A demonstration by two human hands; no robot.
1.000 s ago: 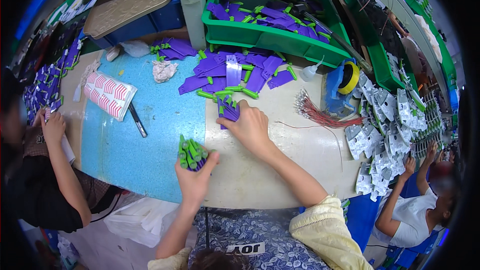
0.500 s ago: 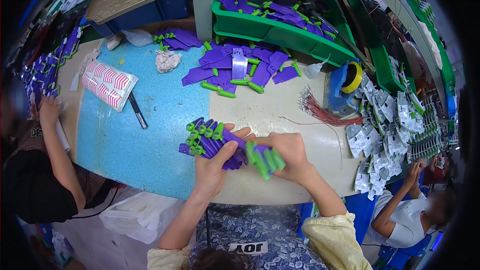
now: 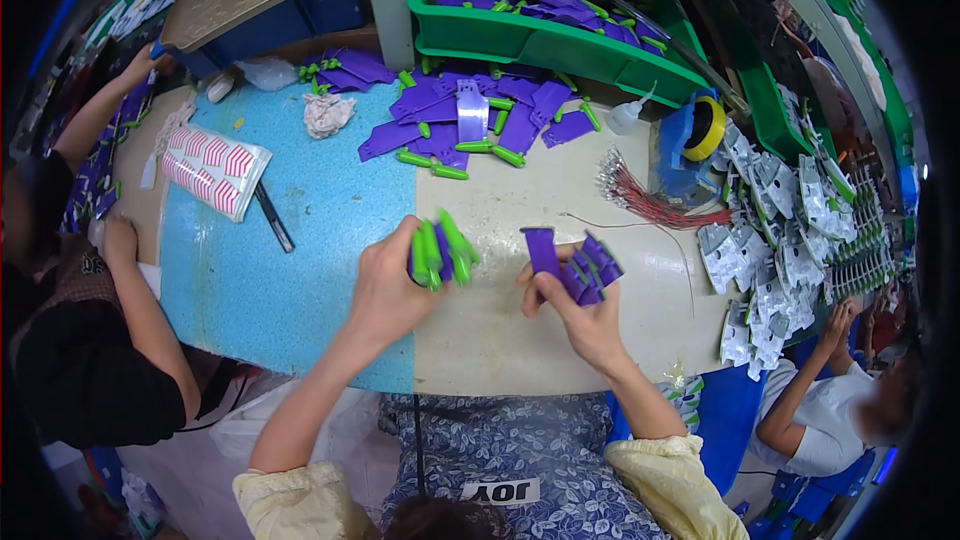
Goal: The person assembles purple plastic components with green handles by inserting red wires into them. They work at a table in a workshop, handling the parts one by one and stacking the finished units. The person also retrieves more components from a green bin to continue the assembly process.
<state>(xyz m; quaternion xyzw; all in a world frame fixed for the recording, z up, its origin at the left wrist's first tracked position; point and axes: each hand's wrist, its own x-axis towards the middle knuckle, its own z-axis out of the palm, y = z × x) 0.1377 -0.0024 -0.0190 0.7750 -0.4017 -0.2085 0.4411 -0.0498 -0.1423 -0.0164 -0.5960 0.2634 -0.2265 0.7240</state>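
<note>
My left hand (image 3: 383, 285) is closed around a bunch of purple plastic pieces with green tubular ends (image 3: 440, 252), above the seam of the blue mat. The green ends stick out beyond my knuckles on the right. Apart from it, over the bare tabletop, my right hand (image 3: 590, 320) grips several flat purple plastic pieces (image 3: 582, 272) between thumb and fingers, their flat ends fanned upward. Any green ends of these are hidden. Behind both hands lies a loose pile of the same purple and green pieces (image 3: 440, 110).
A green bin (image 3: 560, 58) of similar pieces stands behind the pile. To the right are red wires (image 3: 640, 198), a dropper bottle (image 3: 625, 117), yellow tape (image 3: 706, 130) and silvery parts (image 3: 760, 270). A striped packet (image 3: 215, 170) and black pen (image 3: 274, 220) lie left. Co-workers sit both sides.
My hands have moved apart, each with its own bunch. The left has turned, swinging its green ends rightward; the right now shows flat purple ends. A co-worker's arm at left reaches toward the blue box.
</note>
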